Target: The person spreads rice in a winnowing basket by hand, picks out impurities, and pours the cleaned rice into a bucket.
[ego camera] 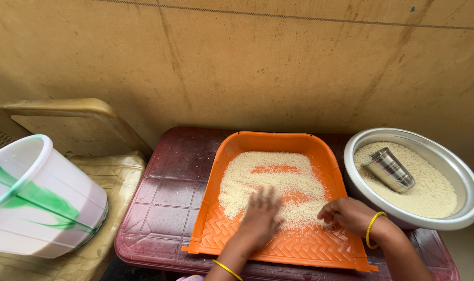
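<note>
Left hand spread flat, right hand loosely curled, both rest on rice lying just beyond them in an orange tray.

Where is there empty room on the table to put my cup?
The bare maroon table left of the orange tray is free. The right side is crowded: the metal bowl of rice sits against the tray, with both hands over the tray's near end.

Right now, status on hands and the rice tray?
Left hand flat on rice, fingers spread. Right hand curled at rice edge. Orange tray on maroon table. Nothing blocking.
</note>
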